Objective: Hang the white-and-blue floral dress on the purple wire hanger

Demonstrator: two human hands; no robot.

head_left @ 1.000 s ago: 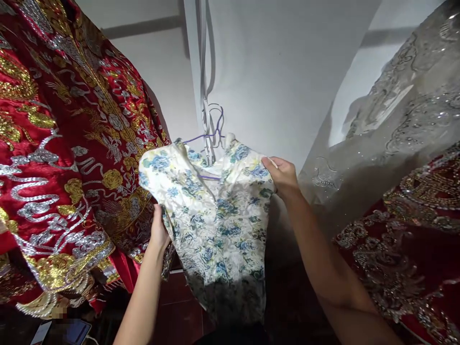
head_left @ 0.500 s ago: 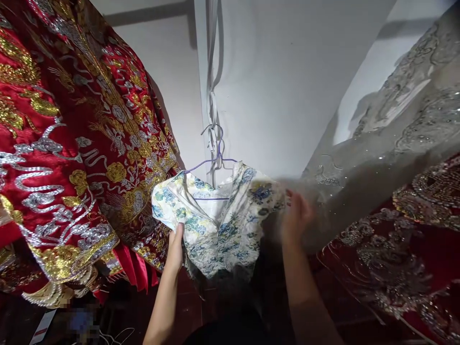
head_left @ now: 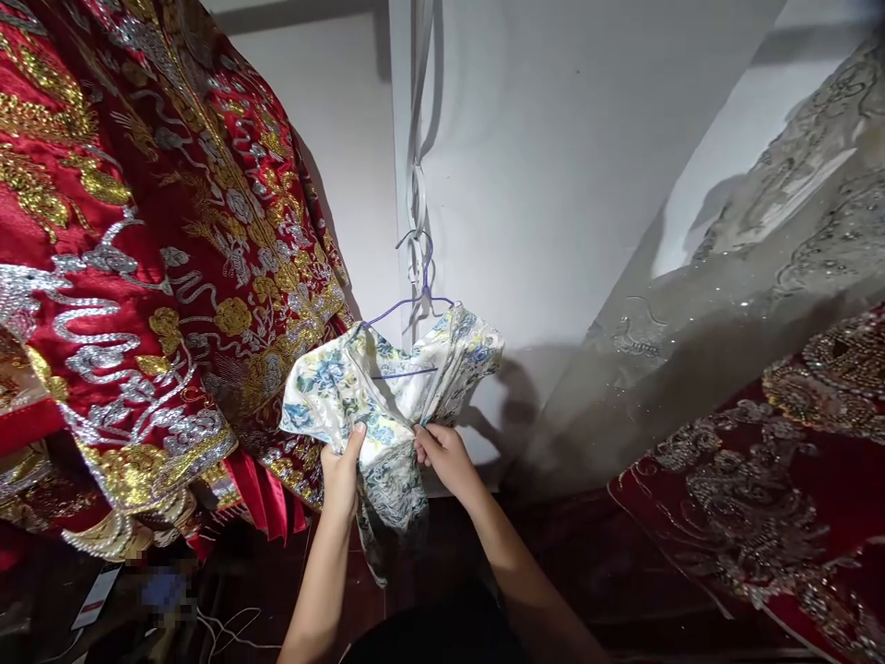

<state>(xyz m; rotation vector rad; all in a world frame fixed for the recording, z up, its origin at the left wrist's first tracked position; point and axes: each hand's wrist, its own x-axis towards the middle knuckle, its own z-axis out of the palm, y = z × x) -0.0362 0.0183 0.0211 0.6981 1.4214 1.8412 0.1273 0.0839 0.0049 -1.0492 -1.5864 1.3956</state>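
A short-sleeved white garment with a blue and yellow floral print (head_left: 388,438) hangs on a purple wire hanger (head_left: 427,292), which hooks into a white ring chain (head_left: 417,217) against the wall. My left hand (head_left: 341,475) grips the garment's side below the sleeve, thumb on the front and the other fingers hidden behind the cloth. At the bottom of the V-neckline, my right hand (head_left: 442,454) pinches the front of the fabric between thumb and fingers. The cloth bunches and folds around that pinch.
A red robe with gold and silver embroidery (head_left: 228,240) hangs close on the left. On the right are a sheer beaded gown (head_left: 643,350) and a dark red beaded garment (head_left: 747,498). A white cable (head_left: 225,632) lies low at the left.
My right hand has moved left from beside the garment's right sleeve to its front and now pinches the neckline. The garment has gathered narrower, while my left hand keeps its hold.
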